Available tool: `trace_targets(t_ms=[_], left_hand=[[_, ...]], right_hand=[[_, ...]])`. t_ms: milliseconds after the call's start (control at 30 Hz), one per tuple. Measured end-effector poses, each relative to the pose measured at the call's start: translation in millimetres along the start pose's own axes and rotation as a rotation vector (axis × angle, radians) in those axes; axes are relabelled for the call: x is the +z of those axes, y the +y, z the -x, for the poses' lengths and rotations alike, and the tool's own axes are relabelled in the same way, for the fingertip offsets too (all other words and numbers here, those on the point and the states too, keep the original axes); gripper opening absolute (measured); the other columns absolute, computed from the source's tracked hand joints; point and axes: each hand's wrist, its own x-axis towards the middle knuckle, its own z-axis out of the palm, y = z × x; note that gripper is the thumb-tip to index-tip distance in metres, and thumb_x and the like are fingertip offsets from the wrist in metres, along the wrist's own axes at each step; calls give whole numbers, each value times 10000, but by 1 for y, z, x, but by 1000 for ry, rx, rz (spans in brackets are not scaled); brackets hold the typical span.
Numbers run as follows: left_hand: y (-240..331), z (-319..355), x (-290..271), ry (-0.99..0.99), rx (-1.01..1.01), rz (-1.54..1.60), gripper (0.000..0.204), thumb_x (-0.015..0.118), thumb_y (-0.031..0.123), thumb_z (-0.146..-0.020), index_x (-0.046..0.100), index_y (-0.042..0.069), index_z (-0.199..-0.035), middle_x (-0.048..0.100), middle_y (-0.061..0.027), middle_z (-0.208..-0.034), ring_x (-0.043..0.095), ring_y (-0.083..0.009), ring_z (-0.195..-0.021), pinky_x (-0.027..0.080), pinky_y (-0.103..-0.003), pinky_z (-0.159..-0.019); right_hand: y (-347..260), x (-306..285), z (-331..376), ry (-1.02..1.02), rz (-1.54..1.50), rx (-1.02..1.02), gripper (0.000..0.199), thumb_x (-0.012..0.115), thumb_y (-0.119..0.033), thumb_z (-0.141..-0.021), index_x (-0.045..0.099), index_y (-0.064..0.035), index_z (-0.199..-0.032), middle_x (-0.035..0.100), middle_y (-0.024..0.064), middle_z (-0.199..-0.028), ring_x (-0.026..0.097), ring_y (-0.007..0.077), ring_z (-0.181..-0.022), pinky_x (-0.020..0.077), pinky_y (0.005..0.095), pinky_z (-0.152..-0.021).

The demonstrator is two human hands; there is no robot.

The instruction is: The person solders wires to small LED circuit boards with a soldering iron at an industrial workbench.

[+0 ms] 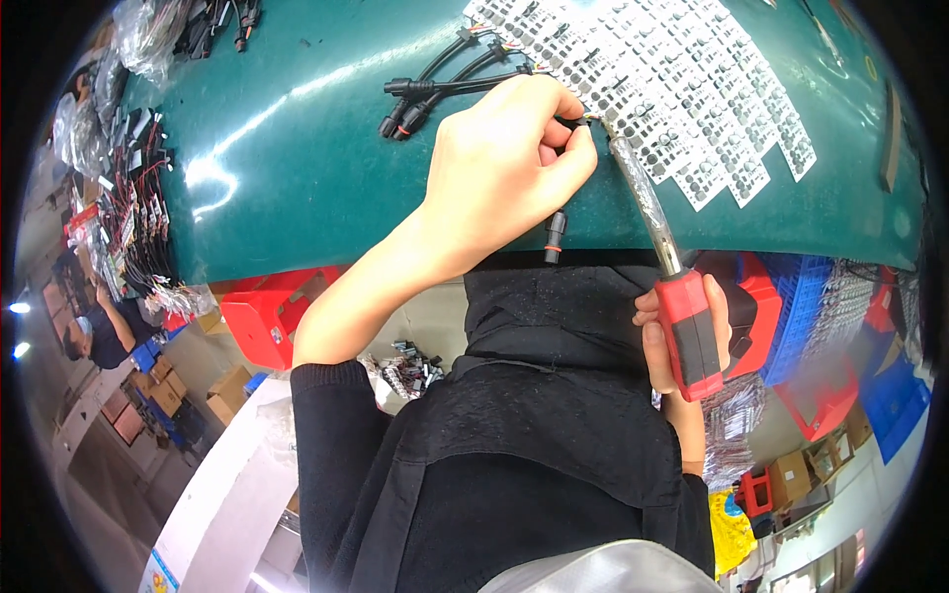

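Green matting covers the table (326,168), where a panel of small white boards (682,89) lies, its dark markings too small to read. At its near edge the left hand (506,148) pinches a thin dark cable end (567,124), while the right hand (659,356) is wrapped around a red-and-black soldering tool (694,336), its metal tip near those fingertips.

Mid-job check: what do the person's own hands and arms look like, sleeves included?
The left hand and right hand are gloveless, with no ring or watch showing. The left sleeve is black; its cuff leaves the left forearm uncovered. The right sleeve is black too, partly hidden.
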Motion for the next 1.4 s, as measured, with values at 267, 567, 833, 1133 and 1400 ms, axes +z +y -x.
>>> trace_targets(t_ms=[267,567,833,1133,1400], left_hand=[[-3,2,3,47,89,-73,128,697,49,-729,608,15,-814,609,-14,-624,550,-28,-527,470,-172,-498],[-1,1,6,65,112,-104,135,705,63,-732,607,13,-808,612,-25,-625,578,-45,-541,479,-179,-499],[-1,1,5,64,103,-104,132,706,56,-729,606,11,-801,607,-22,-620,571,-41,-536,480,-179,-499],[-1,1,6,56,100,-110,125,700,54,-734,600,7,-791,609,-24,-630,582,-42,-544,489,-179,-507],[-1,0,4,51,119,-143,123,698,57,-733,597,7,-783,608,-26,-630,591,-50,-544,486,-178,-505]], right_hand=[[2,3,3,23,-64,16,625,576,-42,-833,242,22,-1357,615,196,-885,626,239,-753,529,353,-693],[-2,-3,2,144,-196,-21,640,616,-27,-755,301,53,-1306,657,204,-859,667,271,-775,507,374,-772],[2,-2,7,89,-109,1,619,620,12,-742,338,62,-1290,651,194,-824,662,243,-716,525,331,-697],[2,4,-5,140,-69,-57,577,604,80,-731,390,75,-1267,649,176,-789,651,210,-675,527,282,-635],[-20,-2,-5,226,-365,137,714,620,-99,-782,206,6,-1354,619,165,-882,621,266,-782,486,487,-837]])
